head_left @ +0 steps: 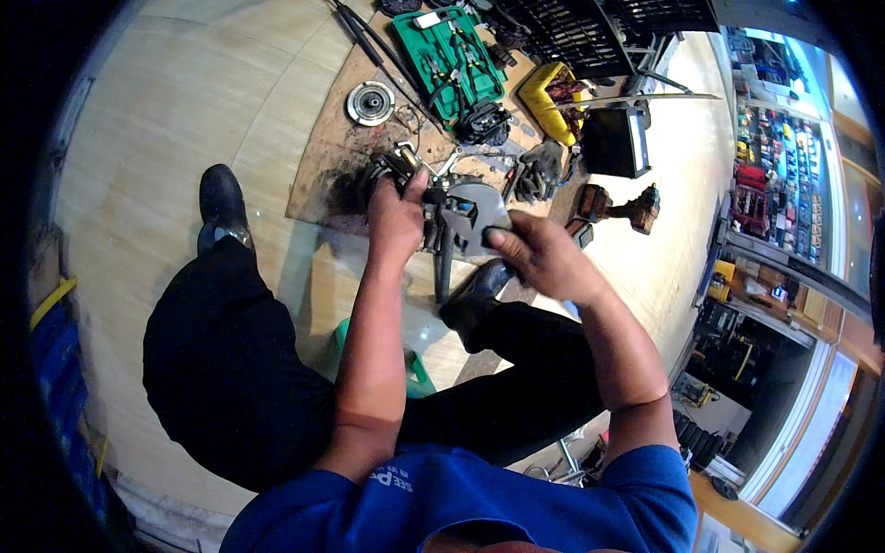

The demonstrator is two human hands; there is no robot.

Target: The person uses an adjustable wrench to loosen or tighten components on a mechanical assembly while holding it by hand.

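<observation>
My left hand (396, 219) is closed around part of a dark, greasy machine assembly (404, 164) with metal pieces on it; its fingers are partly hidden. In my right hand (550, 260) is the edge of a grey curved plate (481, 207), which looks like a cover or guard, pinched with the thumb on its near face. The plate meets the right side of the assembly; whether it is fixed there I cannot tell. Below it a dark handle-like bar (444, 263) points toward me. A round silver flywheel-like part (370, 103) lies beyond my left hand.
On the stained board (318, 152) are a green tool case (412, 41) with pliers, a yellow tray (537, 103) and dark gloves (537, 172). To the right stand a black box (613, 146) and an orange-black cordless power tool (636, 210). A green stool (419, 378) is between my legs.
</observation>
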